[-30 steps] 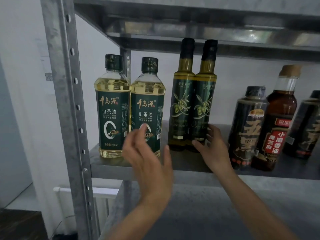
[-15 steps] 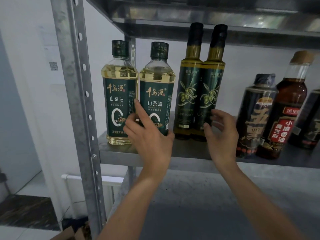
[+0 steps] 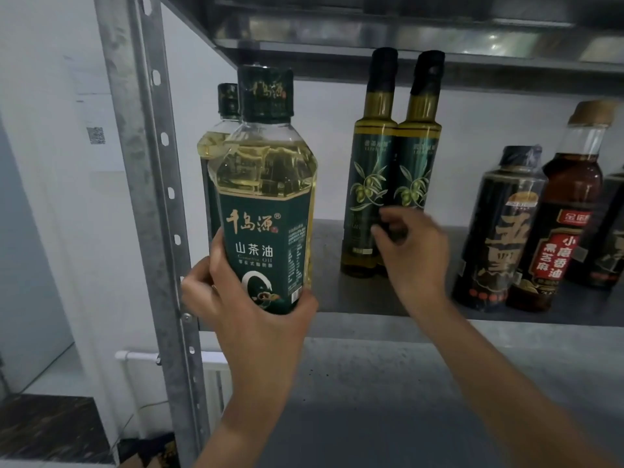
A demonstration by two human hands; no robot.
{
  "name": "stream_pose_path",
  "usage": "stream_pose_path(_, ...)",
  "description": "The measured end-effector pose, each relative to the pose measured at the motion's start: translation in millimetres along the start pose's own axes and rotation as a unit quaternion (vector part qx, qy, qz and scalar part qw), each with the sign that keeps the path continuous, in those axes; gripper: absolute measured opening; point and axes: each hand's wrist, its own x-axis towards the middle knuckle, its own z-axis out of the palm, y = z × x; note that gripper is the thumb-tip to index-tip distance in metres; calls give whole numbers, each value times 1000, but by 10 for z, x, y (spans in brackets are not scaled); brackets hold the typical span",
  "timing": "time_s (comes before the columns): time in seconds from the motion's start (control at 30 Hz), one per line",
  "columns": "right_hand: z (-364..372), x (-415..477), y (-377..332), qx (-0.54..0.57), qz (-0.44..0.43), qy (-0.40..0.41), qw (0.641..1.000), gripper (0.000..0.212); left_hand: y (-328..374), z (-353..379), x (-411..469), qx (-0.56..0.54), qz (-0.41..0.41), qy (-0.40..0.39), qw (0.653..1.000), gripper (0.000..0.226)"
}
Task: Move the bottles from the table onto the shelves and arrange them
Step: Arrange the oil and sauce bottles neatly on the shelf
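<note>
My left hand (image 3: 256, 325) grips the lower part of a camellia oil bottle (image 3: 266, 204) with a dark green label and cap, held upright in front of the shelf (image 3: 337, 298), off its surface. A second, identical camellia oil bottle (image 3: 216, 143) stands behind it, mostly hidden. Two tall olive oil bottles stand side by side mid-shelf, the left one (image 3: 368, 184) and the right one (image 3: 418, 163). My right hand (image 3: 412, 258), blurred, curls its fingers around the bottom of the right olive oil bottle.
A dark sauce bottle (image 3: 499, 231), a sesame oil bottle (image 3: 570, 214) and another dark bottle (image 3: 607, 244) stand at the shelf's right. The perforated metal upright (image 3: 148, 197) is just left of my left hand. An upper shelf (image 3: 405, 38) hangs close above the bottle caps.
My left hand closed on the right camellia oil bottle and pulled it forward and left, off the shelf. My right hand closed its fingers on the right olive oil bottle.
</note>
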Motion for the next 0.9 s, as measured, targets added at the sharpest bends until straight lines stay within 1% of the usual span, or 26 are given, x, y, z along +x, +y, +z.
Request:
stream_pose_path(0.07,-62,261,-135,-21,-44,29,998,32,-33,-34,21,-6,3,-1,1000,102)
stream_pose_path(0.13,-133,581,-298,-42,-55,29,997,42,-57,-62,36,-11,-1,2,1000,103)
stream_pose_path(0.2,-187,877,-466,-57,-51,-1,997,55,-78,-102,35,-20,1,5,1000,103)
stream_pose_path(0.27,-216,1116,-611,-69,-27,-53,996,66,-106,-165,28,-31,-8,9,999,101)
stream_pose_path(0.33,-237,1309,-747,-68,26,-123,990,63,-187,-232,42,-26,-32,5,999,103)
stream_pose_path(0.43,-233,1516,-854,-71,86,-230,967,39,-365,-319,123,6,-67,-1,998,106)
stream_pose_path(0.47,-228,1552,-873,-50,102,-251,961,36,-394,-344,154,14,-75,0,997,106)
stream_pose_path(0.5,-225,1577,-891,-24,117,-267,956,39,-401,-364,181,18,-78,-1,997,106)
stream_pose_path(0.6,-200,1589,-923,4,124,-285,951,50,-375,-415,211,18,-69,-7,997,107)
stream_pose_path(0.73,-115,1516,-905,-15,132,-317,939,43,-279,-461,178,-1,-23,-4,1000,100)
stream_pose_path(0.83,-58,1457,-837,-12,138,-322,936,42,-247,-466,184,-14,-16,-12,1000,100)
stream_pose_path(0.9,-45,1426,-767,-17,136,-321,937,54,-250,-470,203,-13,-15,-14,1000,101)
